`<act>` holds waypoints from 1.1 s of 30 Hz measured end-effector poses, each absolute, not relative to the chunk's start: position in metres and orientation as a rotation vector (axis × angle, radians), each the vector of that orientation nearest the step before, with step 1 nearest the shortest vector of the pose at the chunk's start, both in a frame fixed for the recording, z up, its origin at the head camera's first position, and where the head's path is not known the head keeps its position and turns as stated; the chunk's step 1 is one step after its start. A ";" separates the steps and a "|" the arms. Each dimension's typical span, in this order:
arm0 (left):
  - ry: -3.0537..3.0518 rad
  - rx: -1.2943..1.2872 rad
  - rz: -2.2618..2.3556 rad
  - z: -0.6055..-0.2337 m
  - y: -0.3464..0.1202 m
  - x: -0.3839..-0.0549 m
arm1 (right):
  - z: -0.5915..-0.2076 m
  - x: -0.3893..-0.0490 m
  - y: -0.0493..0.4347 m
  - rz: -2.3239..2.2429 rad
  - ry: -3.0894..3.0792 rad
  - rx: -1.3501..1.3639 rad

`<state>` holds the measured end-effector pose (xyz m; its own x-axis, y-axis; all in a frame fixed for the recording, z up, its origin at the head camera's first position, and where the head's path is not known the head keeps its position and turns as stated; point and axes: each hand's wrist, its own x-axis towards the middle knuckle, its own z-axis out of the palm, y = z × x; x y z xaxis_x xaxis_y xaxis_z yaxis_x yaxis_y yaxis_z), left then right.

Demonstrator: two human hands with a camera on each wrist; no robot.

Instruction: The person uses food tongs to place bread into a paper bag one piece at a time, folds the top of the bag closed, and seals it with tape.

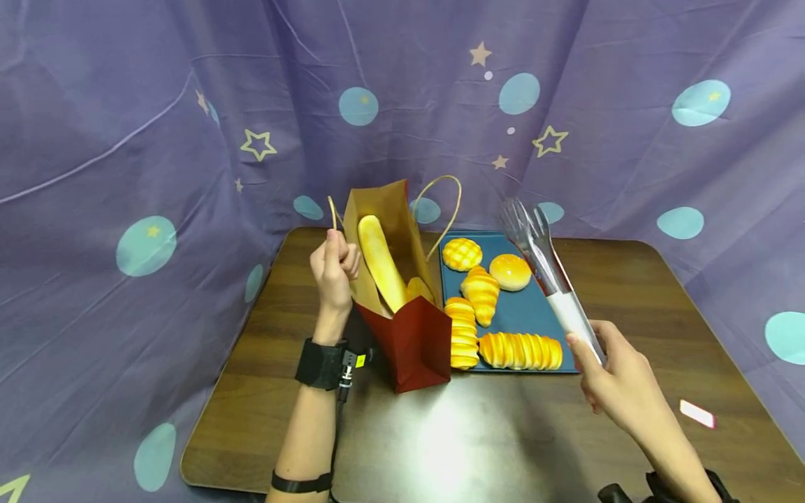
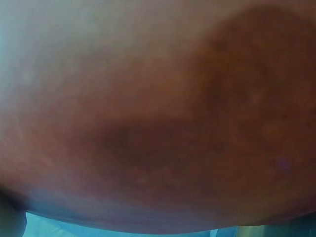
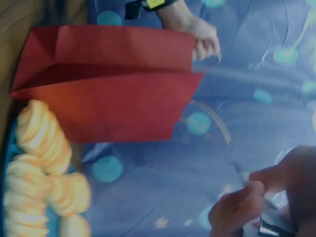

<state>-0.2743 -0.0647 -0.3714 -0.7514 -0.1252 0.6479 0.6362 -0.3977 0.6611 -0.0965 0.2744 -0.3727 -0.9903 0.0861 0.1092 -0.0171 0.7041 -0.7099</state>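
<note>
My left hand (image 1: 335, 269) pinches one twisted handle (image 1: 332, 212) of a red paper bag (image 1: 423, 342), which stands tilted on the table with its mouth open. A long yellow loaf (image 1: 382, 264) leans inside the bag, and another bread piece (image 1: 418, 288) partly shows beside it. My right hand (image 1: 619, 381) grips metal tongs (image 1: 569, 314) by their white handle, above the tray's right side; their tips are blurred and apart, with no bread between them. In the right wrist view the bag (image 3: 123, 108) appears sideways, beyond my right hand (image 3: 242, 205). A blurred brown surface fills the left wrist view.
Right of the bag lies a blue tray (image 1: 534, 314) holding a checkered bun (image 1: 462, 254), a round bun (image 1: 510, 272), a croissant (image 1: 481, 295) and two ridged rolls (image 1: 520, 351). A small white-and-pink object (image 1: 697, 413) is at the table's right. A purple curtain (image 1: 409, 42) hangs behind.
</note>
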 end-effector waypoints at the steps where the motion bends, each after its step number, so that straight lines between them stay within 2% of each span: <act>1: -1.351 -0.709 -2.178 -0.371 -0.065 -0.274 | -0.378 -0.100 0.278 1.218 -2.814 -0.106; 5: -1.356 -0.709 -2.177 -0.372 -0.066 -0.274 | -0.405 -0.112 0.288 1.321 -2.963 -0.250; 13: -1.350 -0.708 -2.183 -0.375 -0.066 -0.275 | -0.443 -0.125 0.290 1.261 -3.150 -0.318; 33: -1.307 -0.729 -2.167 -0.374 -0.064 -0.270 | -0.465 -0.130 0.277 1.223 -3.176 -0.260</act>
<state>-0.2696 -0.0637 -0.3744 -0.7303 -0.1423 0.6681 0.6574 -0.4123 0.6308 -0.1298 0.2767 -0.4652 -0.9518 0.0432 -0.3036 0.2356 0.7365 -0.6341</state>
